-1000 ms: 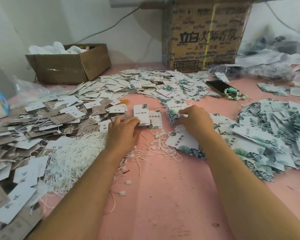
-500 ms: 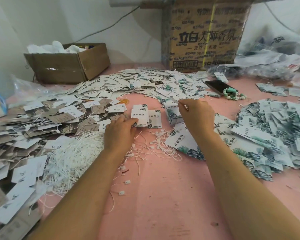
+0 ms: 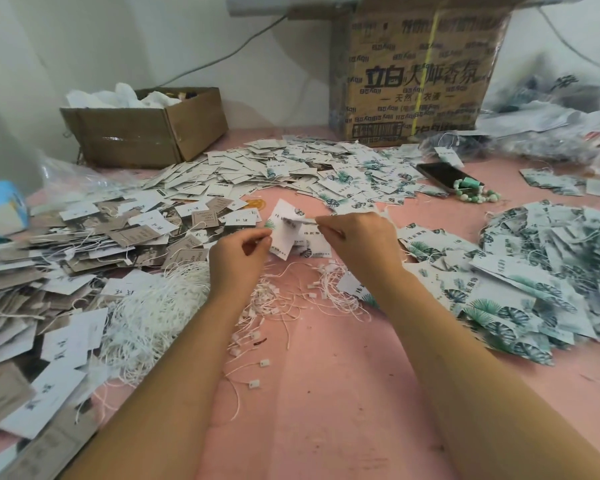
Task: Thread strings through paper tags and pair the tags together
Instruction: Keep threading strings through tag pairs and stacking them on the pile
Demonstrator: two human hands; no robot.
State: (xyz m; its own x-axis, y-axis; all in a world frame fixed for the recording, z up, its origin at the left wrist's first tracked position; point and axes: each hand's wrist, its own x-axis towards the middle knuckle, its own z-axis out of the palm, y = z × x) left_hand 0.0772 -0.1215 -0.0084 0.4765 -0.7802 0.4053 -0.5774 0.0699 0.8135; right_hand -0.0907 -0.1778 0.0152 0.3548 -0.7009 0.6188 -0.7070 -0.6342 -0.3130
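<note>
Thumb and forefinger of the left hand (image 3: 236,261) are closed in a pinch on the lower edge of a white tag (image 3: 284,233), with the other fingers curled loosely beneath. On my feed the tag is lifted off the pink table (image 3: 326,393) and tilted between the two sets of fingertips. The right hand (image 3: 361,244) meets it from the other side, thumb and forefinger nipped on the tag's upper corner. Blur keeps me from saying whether a string sits in that nip too. The tag shows a green leaf print and dark characters I cannot read. Just past the fingertips a second leaf tag (image 3: 317,245) lies flat, its Chinese print too soft to make out. Nearer me than the fingers, clasped strings (image 3: 284,299) lie scattered, and left of the left fingers is a bundle of loose white strings (image 3: 153,313). Farther left is a heap of brown and white tags (image 3: 84,237), with lettering that is upside down and illegible. Right of the right fingers is a heap of leaf-print tags (image 3: 541,271). Beyond the fingers are a spread of tags (image 3: 291,168) and a dark phone (image 3: 442,174) with a green bead bracelet (image 3: 478,197) against it. Behind those, a tall carton (image 3: 420,81) is printed "立白" and "大师香氛", with a yellow strap down its face. A small brown box (image 3: 146,133) sits beyond the left fingers.
</note>
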